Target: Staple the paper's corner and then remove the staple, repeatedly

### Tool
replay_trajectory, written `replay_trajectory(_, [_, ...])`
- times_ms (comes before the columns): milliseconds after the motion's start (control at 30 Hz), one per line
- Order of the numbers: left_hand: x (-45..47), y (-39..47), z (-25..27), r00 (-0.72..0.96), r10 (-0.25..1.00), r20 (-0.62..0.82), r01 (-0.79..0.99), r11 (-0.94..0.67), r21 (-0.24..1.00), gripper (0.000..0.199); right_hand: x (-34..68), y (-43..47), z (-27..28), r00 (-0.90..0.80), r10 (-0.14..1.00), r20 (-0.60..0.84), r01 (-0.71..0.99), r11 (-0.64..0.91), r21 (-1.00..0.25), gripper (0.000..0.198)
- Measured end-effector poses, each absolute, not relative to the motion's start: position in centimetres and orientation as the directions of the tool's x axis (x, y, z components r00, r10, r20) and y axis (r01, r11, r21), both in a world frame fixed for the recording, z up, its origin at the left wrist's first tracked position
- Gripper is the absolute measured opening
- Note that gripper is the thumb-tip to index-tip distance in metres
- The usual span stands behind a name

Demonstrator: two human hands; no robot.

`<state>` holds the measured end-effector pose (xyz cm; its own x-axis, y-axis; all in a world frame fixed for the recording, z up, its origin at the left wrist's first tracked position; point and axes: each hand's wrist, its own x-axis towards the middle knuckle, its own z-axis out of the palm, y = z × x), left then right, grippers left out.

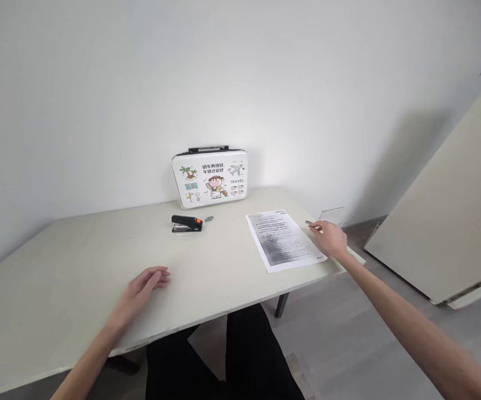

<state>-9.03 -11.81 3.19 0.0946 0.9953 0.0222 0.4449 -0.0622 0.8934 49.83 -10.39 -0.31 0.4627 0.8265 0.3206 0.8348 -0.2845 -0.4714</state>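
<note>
The right forearm is filling the lower right of my view, running up toward the right edge of the printed sheet, which I am using as my landmark. At the end of that arm I am seeing the right hand, its thumb and fingers pinching together on a small silver strip just to the right of the sheet; whether the hand is touching the paper I cannot tell. The sheet itself is lying flat, text side up, slightly turned on the pale table.

To the left of the sheet and closer to my camera, the left hand is resting on the tabletop, fingers loosely curled and slack, its left forearm reaching in from the bottom. On the near side of the sheet, below the table, I am looking down on two dark trouser legs, and a dark table leg is standing beside them.

Left of the sheet, well apart from it, a black stapler with an orange patch is lying on the table, its mouth pointing away from the paper. Two short grey strips are lying between it and the sheet, just beside the stapler. Behind these, to the far left of the sheet, a white cartoon-printed case is standing upright near the wall, black handle on top. Right of the sheet, beyond the table, a big pale panel is slanting across my view.
</note>
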Motion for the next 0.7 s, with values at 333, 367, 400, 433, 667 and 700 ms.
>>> replay_trajectory(333, [-8.2,-13.0,3.4,0.068,0.986,0.150,0.550,-0.162,0.819,0.055,42.3,-15.4,-1.1,0.307,0.826,0.473,0.782,0.065,-0.621,0.029])
replay_trajectory(367, [-8.3,-13.0,3.4,0.072,0.986,0.150,0.568,-0.164,0.807,0.055,40.2,-16.2,-0.8,0.198,0.876,0.440,0.727,0.170,-0.665,0.026])
replay_trajectory(400, [-8.3,-13.1,3.4,0.076,0.986,0.148,0.587,-0.165,0.793,0.055,38.0,-16.8,-0.6,0.074,0.913,0.401,0.660,0.257,-0.706,0.025])
replay_trajectory(433, [-8.3,-13.1,3.4,0.080,0.986,0.146,0.604,-0.165,0.780,0.056,35.8,-17.1,-0.2,-0.038,0.929,0.369,0.594,0.318,-0.739,0.024])
replay_trajectory(667, [-7.7,-13.6,3.9,0.040,0.985,0.166,0.606,-0.156,0.780,0.055,27.2,-16.2,0.5,-0.184,0.953,0.240,0.267,0.283,-0.921,0.023])
replay_trajectory(700, [-7.7,-13.7,3.9,0.036,0.985,0.168,0.610,-0.155,0.777,0.055,27.1,-16.1,0.3,-0.169,0.954,0.250,0.292,0.290,-0.911,0.022])
